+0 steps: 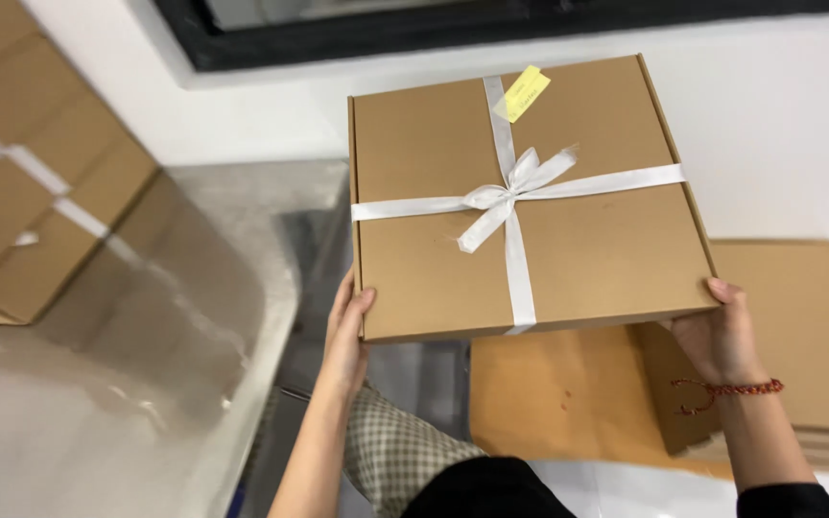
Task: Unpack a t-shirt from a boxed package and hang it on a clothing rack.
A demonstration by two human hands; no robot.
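Observation:
I hold a flat brown cardboard box (pixel 434 144) up in front of me with both hands. A white ribbon (pixel 515 192) crosses it and ties in a bow near the middle, and a small yellow tag (pixel 522 93) hangs at its far edge. My left hand (pixel 345 331) grips the box's near left corner, thumb on the side wall. My right hand (pixel 717 331) grips the near right corner from below, thumb on the edge; a red bead bracelet (pixel 729 389) circles that wrist.
A shiny steel table (pixel 98 384) lies to the left, with ribbon-tied brown boxes (pixel 21 173) stacked on it. Flat brown cardboard sheets (pixel 808 326) lie stacked at the right. A white wall and dark window frame (pixel 434 29) are behind.

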